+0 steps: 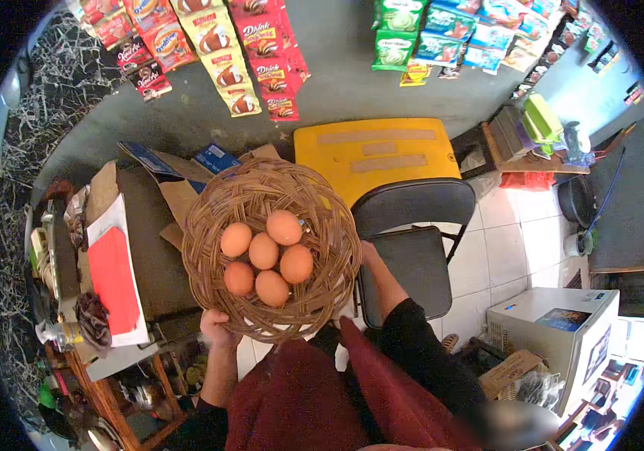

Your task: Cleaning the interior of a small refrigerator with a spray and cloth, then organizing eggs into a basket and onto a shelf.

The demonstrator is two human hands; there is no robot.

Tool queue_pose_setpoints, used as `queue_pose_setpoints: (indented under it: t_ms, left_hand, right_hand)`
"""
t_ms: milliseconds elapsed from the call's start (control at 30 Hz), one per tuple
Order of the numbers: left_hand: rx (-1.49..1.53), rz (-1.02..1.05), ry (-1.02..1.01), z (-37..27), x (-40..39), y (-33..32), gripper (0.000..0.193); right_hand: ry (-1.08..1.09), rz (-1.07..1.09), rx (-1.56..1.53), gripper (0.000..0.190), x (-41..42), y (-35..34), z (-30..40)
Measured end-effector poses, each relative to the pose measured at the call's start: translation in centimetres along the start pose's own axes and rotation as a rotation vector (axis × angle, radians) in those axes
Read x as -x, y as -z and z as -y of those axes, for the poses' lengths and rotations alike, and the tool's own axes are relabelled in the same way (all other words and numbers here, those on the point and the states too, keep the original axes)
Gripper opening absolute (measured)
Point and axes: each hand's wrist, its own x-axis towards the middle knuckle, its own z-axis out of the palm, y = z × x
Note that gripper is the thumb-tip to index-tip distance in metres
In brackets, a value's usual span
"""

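Observation:
A round woven wicker basket point(333, 225) is held up in front of me, with several brown eggs point(264, 251) lying together on its bottom. My left hand point(219, 327) grips the basket's lower left rim, thumb towards the inside. On the right side of the rim is my right hand point(368, 255), its fingers mostly hidden under or behind the wickerwork. Both forearms come up from dark sleeves, on either side of maroon cloth.
A black folding chair point(406, 270) stands right of the basket, before a yellow panel point(378, 152). Cardboard and a red sheet point(112, 282) lie left. Drink sachets point(229, 73) hang on the wall. A white chest freezer point(553, 315) stands lower right.

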Motion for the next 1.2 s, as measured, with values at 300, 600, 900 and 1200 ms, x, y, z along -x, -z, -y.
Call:
queue_pose_setpoints:
  t_ms: [300, 600, 900, 1200]
  left_hand:
    - [0.282, 0.101, -0.016, 4.9, 9.4, -8.7, 0.060]
    - [0.324, 0.206, 0.027, 8.9, 18.4, -19.4, 0.051]
    - [0.246, 0.379, 0.105, 12.9, 18.0, -22.2, 0.054]
    - [0.152, 0.424, 0.172, 11.2, 11.2, -28.9, 0.058]
  right_hand:
    - [0.702, -0.102, -1.267, 0.045, 29.7, 22.1, 8.3]
    - [0.810, -0.247, -0.902, 0.049, 41.4, 28.4, -1.2]
    - [0.806, -0.445, -0.930, 0.041, 42.7, 28.2, -7.3]
    - [0.778, -0.519, -0.933, 0.035, 37.2, 33.8, -8.4]
